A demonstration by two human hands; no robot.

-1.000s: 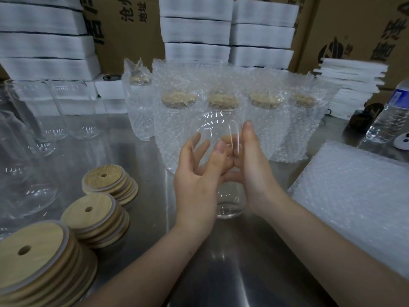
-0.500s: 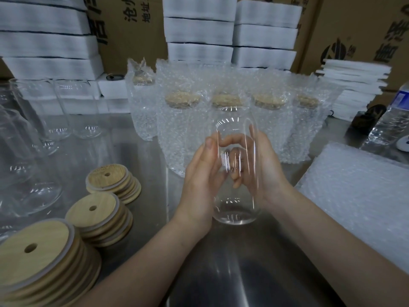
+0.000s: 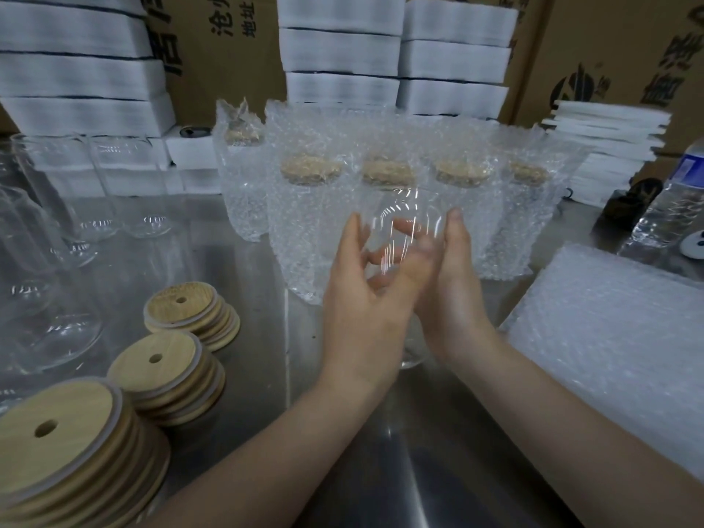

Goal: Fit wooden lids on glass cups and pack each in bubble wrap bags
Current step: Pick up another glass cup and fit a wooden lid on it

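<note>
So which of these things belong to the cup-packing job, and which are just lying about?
Job: glass cup, held by left hand and right hand; wooden lid stacks; empty glass cups; bubble wrap bags; packed cups.
Lying about: water bottle; white foam stacks; cardboard boxes.

A cardboard box [image 3: 228, 70] at the back carried black Chinese print, including 地址; the rest was cropped or unreadable.

Three stacks of wooden lids [image 3: 160, 363] were counted toward the table's [image 3: 244, 283] left edge, five bagged cups [image 3: 310, 207] toward its back edge, one bare cup [image 3: 405, 207].
</note>
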